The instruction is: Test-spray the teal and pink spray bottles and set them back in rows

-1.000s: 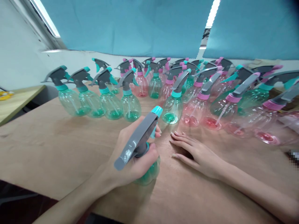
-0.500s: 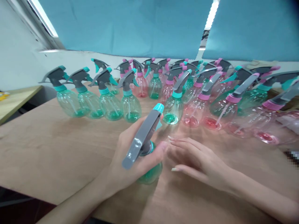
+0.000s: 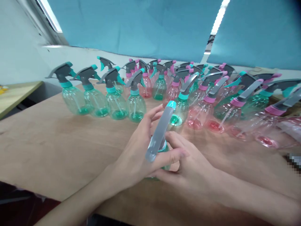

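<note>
A green spray bottle [image 3: 160, 133] with a grey head, turquoise nozzle tip and turquoise collar is in front of me at the middle of the table. My left hand [image 3: 137, 149] is closed around its neck, with the thumb across the front of the collar. From the right, my right hand [image 3: 194, 161] curls round the bottle's body, its fingers behind and its thumb in front below. Both hands cover most of the green body and the trigger. Just beyond stands another green spray bottle [image 3: 182, 106], upright.
Several green spray bottles [image 3: 136, 105] stand in a row at the left on the wooden table [image 3: 70, 147]. Pink and green ones [image 3: 213, 114] crowd the back and right. A blue covering [image 3: 141, 28] hangs behind. A second table [image 3: 21, 94] is at far left.
My right hand has moved left from beside the bottle and closed on its body. The bottle in my left hand has shifted a little right and stands more upright. The view has shifted slightly.
</note>
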Motion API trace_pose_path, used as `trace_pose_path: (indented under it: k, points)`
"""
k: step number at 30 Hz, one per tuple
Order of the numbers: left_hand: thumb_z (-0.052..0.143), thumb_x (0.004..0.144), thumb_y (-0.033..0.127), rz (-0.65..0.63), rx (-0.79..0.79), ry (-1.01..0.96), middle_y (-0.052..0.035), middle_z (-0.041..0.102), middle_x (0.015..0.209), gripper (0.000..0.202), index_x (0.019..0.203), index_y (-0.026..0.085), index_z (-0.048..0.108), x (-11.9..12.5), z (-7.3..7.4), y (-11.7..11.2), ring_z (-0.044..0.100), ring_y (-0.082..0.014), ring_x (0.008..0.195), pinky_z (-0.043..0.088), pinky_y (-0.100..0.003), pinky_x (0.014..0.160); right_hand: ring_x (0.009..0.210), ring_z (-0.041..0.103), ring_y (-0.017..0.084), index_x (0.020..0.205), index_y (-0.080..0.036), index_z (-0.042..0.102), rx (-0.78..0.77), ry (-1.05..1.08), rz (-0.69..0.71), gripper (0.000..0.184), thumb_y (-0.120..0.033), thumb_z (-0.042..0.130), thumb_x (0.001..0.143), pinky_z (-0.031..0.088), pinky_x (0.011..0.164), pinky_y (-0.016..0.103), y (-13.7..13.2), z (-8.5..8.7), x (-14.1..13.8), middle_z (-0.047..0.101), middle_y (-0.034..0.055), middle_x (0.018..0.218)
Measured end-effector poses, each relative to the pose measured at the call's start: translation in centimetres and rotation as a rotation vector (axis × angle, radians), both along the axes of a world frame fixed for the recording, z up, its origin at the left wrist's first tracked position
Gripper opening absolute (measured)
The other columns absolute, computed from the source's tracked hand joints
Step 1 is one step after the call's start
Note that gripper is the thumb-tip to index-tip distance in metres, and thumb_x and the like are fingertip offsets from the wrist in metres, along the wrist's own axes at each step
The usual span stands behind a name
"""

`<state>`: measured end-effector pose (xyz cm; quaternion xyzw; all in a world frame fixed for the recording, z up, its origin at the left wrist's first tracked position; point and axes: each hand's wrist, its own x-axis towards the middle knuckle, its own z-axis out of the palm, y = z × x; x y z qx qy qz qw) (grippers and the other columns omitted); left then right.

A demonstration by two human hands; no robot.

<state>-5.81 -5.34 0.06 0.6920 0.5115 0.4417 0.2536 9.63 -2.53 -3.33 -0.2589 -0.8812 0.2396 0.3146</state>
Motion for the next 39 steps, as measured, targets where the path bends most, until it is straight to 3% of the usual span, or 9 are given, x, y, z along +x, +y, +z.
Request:
trace_pose_path:
  k: [3,7,12,17,26,39]
  points:
    - [0.081,0.071,0.039,-0.009,-0.114,-0.055,-0.0088,0.049,0.144,0.096,0.149,0.03,0.025,-0.9,0.1,-0.1,0.047,-0.0338,0.134,0.053,-0.046,0.101,0.097,0.064,0.026,0.107,-0.023,0.052,0.051,0.011,-0.033,0.03,-0.039,0.066,0.085,0.053,0.08,0.04,0.5,0.1,0.0,0.065,0.0061,0.102]
    - [0.081,0.07,0.048,0.07,-0.022,-0.084,-0.0069,0.045,0.149,0.095,0.147,0.036,0.027,-2.7,-0.5,-0.4,0.036,-0.0326,0.141,0.036,-0.053,0.114,0.108,0.06,0.03,0.111,-0.022,0.056,0.133,-0.01,-0.148,0.03,-0.036,0.065,0.085,0.051,0.086,0.045,2.3,0.5,-0.2,0.063,0.0109,0.116]
    - [0.077,0.076,0.041,0.175,-0.057,-0.098,-0.0065,0.049,0.144,0.077,0.142,0.033,0.036,-4.6,-1.3,-1.1,0.04,-0.031,0.139,0.037,-0.053,0.113,0.103,0.061,0.029,0.112,-0.02,0.059,0.18,-0.031,-0.241,0.042,-0.045,0.073,0.081,0.052,0.085,0.045,5.4,0.6,-1.5,0.065,0.0101,0.109]
    - [0.069,0.08,0.041,0.217,-0.141,-0.06,-0.008,0.052,0.141,0.063,0.135,0.028,0.041,-5.6,-2.5,-1.8,0.046,-0.0305,0.133,0.038,-0.055,0.11,0.107,0.062,0.032,0.122,-0.02,0.055,0.134,-0.036,-0.304,0.051,-0.045,0.074,0.081,0.051,0.086,0.047,7.5,1.0,-2.9,0.066,0.0121,0.116]
    - [0.063,0.083,0.044,0.192,-0.268,-0.009,-0.0061,0.05,0.143,0.057,0.134,0.029,0.043,-6.3,-3.5,-1.8,0.047,-0.0281,0.132,0.038,-0.054,0.111,0.098,0.066,0.034,0.118,-0.014,0.054,0.09,-0.104,-0.413,0.052,-0.035,0.076,0.077,0.052,0.078,0.046,9.4,1.9,-4.1,0.069,0.0154,0.107]
    - [0.062,0.087,0.045,0.164,-0.294,0.107,0.0006,0.048,0.145,0.056,0.137,0.04,0.036,-6.4,-4.9,-2.0,0.047,-0.0261,0.132,0.039,-0.053,0.111,0.094,0.067,0.034,0.119,-0.013,0.05,0.055,-0.124,-0.479,0.052,-0.032,0.072,0.077,0.052,0.074,0.043,10.9,2.1,-4.4,0.069,0.0157,0.105]
